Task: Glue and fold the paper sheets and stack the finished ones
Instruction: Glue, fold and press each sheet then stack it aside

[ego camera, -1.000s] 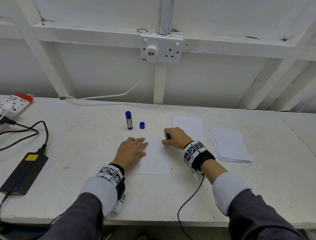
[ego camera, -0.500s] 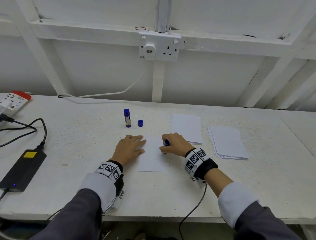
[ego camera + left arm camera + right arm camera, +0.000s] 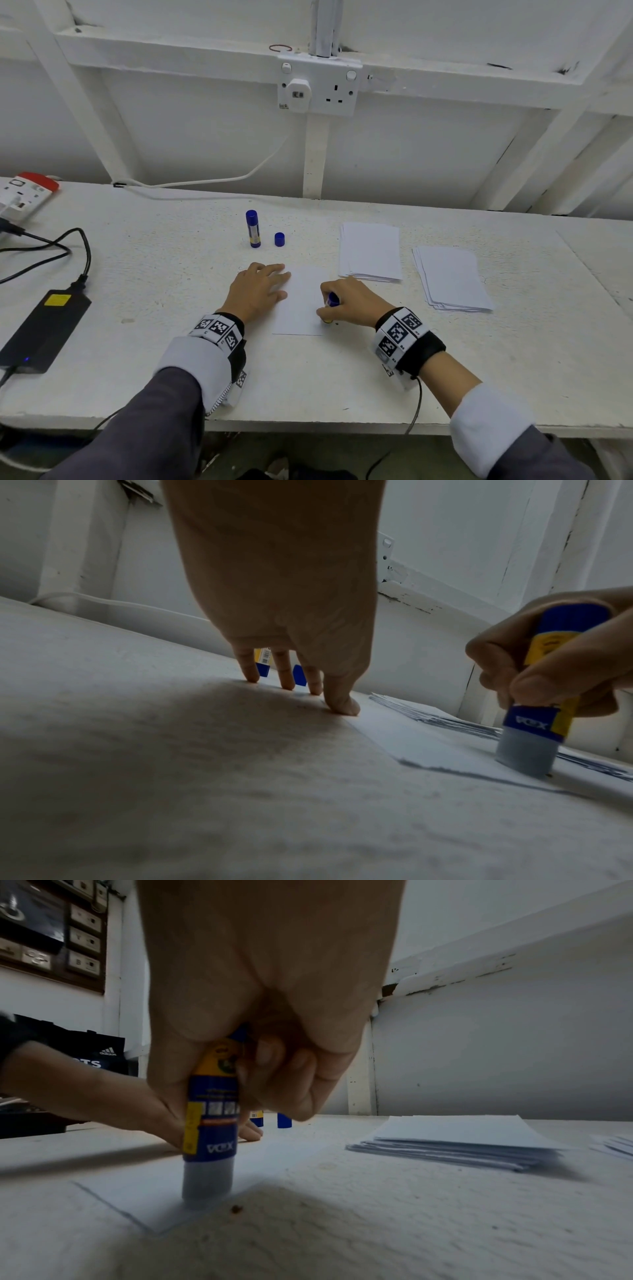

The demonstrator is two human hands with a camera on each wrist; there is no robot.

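White paper sheet (image 3: 301, 301) lies on the desk (image 3: 154, 274), pinned by the flat left hand (image 3: 257, 291). The right hand (image 3: 346, 301) grips a glue stick (image 3: 210, 1129) at the sheet's near right corner. Gluing seems nearly done; folding follows. No containers, only two paper piles (image 3: 371, 251).

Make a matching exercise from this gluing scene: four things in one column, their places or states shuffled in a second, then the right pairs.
Things
1. Glue stick in use
2. Capped glue stick
3. Loose blue cap
4. Left hand

States
A. stands alone, cap on
B. lies flat on the single paper sheet's left edge
C. gripped by the right hand, tip on the sheet's near right corner
D. sits on the table, right of the upright stick

Pairs: 1-C, 2-A, 3-D, 4-B
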